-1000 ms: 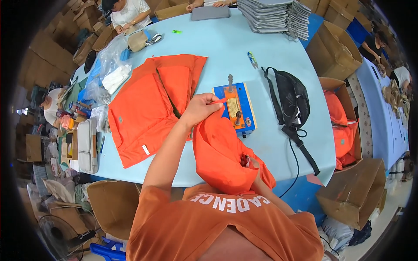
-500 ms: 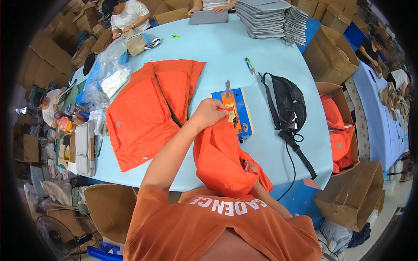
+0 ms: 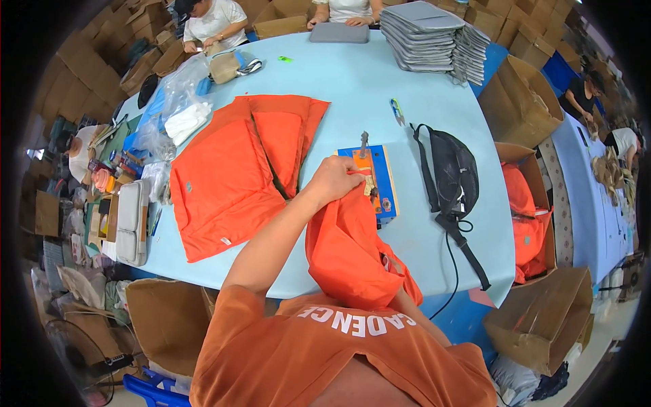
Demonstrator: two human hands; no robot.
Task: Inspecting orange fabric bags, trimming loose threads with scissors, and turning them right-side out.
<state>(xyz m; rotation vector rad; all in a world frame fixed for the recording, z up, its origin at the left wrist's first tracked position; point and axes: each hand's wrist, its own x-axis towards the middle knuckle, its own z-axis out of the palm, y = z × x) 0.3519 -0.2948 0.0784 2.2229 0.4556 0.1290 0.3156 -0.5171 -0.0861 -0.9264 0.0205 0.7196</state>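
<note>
My left hand (image 3: 334, 179) pinches the upper edge of an orange fabric bag (image 3: 344, 252), holding it over a small blue and orange box-like device (image 3: 382, 178) with metal parts on its top. The bag hangs bunched from there toward my lap. My right forearm (image 3: 409, 308) goes into the folds at the bag's lower right; the cloth hides that hand's fingers. Left of my left arm, several flat orange fabric bags (image 3: 220, 190) lie overlapping, one with a dark zipper-like edge.
A black waist bag (image 3: 456, 173) with a strap lies to the right, near small thread snips (image 3: 397, 112). Grey cases (image 3: 417, 37) are stacked at the far edge. A carton (image 3: 536, 163) holds more orange bags. Plastic bags (image 3: 178, 91) lie at left. Co-workers sit across the table.
The view has shifted slightly, so the table's things appear a little to the right. My left hand keeps its pinch at the device; my right hand is now deeper behind the cloth.
</note>
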